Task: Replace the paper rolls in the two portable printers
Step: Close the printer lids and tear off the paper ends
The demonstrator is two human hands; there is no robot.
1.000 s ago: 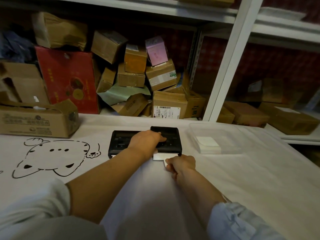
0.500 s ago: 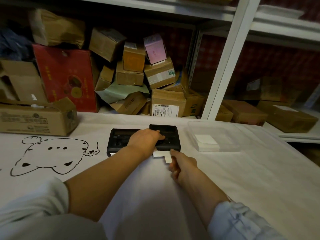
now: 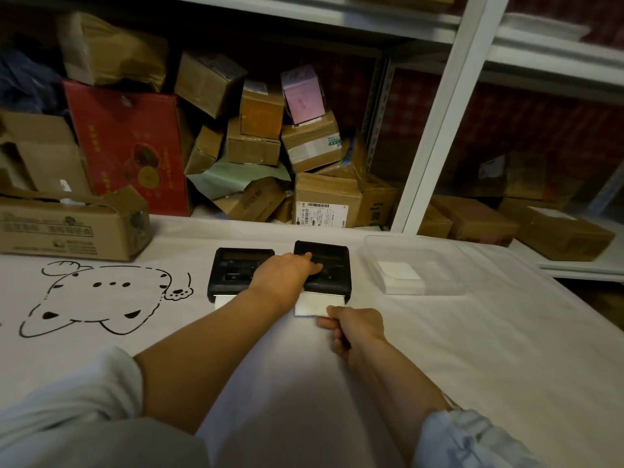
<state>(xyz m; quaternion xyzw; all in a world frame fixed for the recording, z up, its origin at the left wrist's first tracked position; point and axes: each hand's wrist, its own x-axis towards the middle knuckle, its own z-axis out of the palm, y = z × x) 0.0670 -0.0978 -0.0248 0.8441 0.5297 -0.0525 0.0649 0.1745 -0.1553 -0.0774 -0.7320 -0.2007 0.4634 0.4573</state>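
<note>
Two black portable printers lie side by side on the white cloth, both lids down. The left printer (image 3: 236, 271) has a short white paper tab at its front edge. My left hand (image 3: 287, 270) reaches across and presses flat on the right printer (image 3: 331, 261). A white paper strip (image 3: 312, 305) sticks out of the right printer's front slot. My right hand (image 3: 351, 327) pinches the strip's near right corner, fingers curled.
A clear plastic tray (image 3: 435, 251) holding white paper sheets sits right of the printers. An open cardboard box (image 3: 74, 224) stands at the far left on the cloth with a cat drawing (image 3: 94, 298). Shelves behind are stacked with several cartons; a white shelf post (image 3: 449, 123) rises at right.
The right hand has pulled the paper strip toward me, so more of it shows out of the right printer. The left hand stays pressed on that printer.
</note>
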